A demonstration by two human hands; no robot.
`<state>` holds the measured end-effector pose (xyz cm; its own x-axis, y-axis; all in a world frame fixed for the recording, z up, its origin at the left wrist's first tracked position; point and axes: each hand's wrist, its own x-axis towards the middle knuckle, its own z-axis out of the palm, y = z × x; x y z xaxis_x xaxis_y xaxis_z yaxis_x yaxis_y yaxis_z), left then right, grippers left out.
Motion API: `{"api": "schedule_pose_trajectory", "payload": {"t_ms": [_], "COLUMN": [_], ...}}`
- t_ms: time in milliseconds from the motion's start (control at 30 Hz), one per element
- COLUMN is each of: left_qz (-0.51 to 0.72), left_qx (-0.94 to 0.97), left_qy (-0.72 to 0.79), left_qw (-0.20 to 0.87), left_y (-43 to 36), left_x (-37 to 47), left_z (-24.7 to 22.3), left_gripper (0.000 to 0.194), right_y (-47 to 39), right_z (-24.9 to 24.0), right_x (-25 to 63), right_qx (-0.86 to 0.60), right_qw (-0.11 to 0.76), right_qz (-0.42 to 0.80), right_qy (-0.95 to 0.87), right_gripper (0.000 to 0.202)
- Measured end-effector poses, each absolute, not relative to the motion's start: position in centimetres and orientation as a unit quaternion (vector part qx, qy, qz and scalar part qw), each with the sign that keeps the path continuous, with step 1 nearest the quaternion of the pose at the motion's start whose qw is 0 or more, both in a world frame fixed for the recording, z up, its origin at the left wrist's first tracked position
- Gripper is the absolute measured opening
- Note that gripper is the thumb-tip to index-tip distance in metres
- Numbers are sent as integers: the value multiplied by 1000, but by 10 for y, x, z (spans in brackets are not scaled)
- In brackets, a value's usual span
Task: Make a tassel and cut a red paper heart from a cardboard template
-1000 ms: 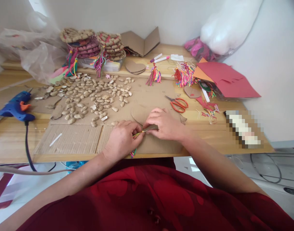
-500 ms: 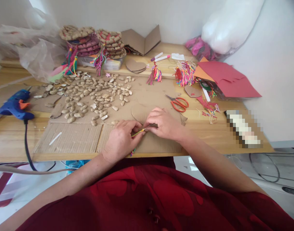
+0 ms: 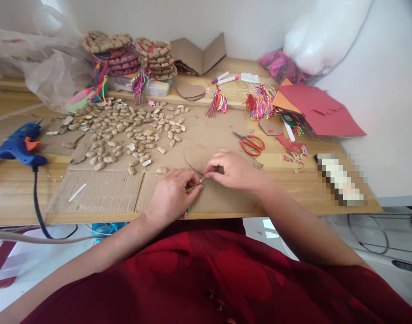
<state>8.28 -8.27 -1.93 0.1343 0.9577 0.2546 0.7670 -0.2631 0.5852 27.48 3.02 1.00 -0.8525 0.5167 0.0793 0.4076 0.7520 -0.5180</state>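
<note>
My left hand (image 3: 170, 193) is closed on a small bundle of coloured strings, a tassel (image 3: 186, 212), whose loose ends show below the palm at the table's front edge. Yellow strands emerge between its thumb and forefinger. Close on the right, my right hand (image 3: 232, 170) pinches a thin pale string (image 3: 203, 178) at the tassel's bound end. Most of the tassel is hidden by the left hand. Both hands are over the cardboard sheet (image 3: 222, 202). Beyond my right hand lie orange-handled scissors (image 3: 249, 143), partly spread.
Loose peanuts (image 3: 138, 123) cover the cardboard's left half. A blue glue gun (image 3: 22, 146) with a cord lies far left. Behind are stacked peanut-covered pieces (image 3: 155, 56), finished tassels (image 3: 260, 101), a cardboard heart (image 3: 190, 91), and red paper (image 3: 320, 108). A pixelated object (image 3: 342, 180) lies right.
My right fingers have shifted slightly and now pinch the string with a rounder gap between thumb and forefinger. My left hand still holds the tassel in nearly the same place.
</note>
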Motion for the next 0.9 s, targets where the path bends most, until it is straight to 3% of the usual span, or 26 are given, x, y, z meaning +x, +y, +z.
{"api": "schedule_pose_trajectory", "payload": {"t_ms": [900], "left_qz": [349], "left_qx": [777], "left_qy": [488], "left_qw": [191], "left_y": [-84], "left_x": [84], "left_z": [-26], "left_gripper": [4], "right_y": [47], "right_z": [15], "right_x": [257], "right_qx": [-367], "right_qw": [92], "right_qz": [333], "right_qy": [-864], "right_gripper": [8]}}
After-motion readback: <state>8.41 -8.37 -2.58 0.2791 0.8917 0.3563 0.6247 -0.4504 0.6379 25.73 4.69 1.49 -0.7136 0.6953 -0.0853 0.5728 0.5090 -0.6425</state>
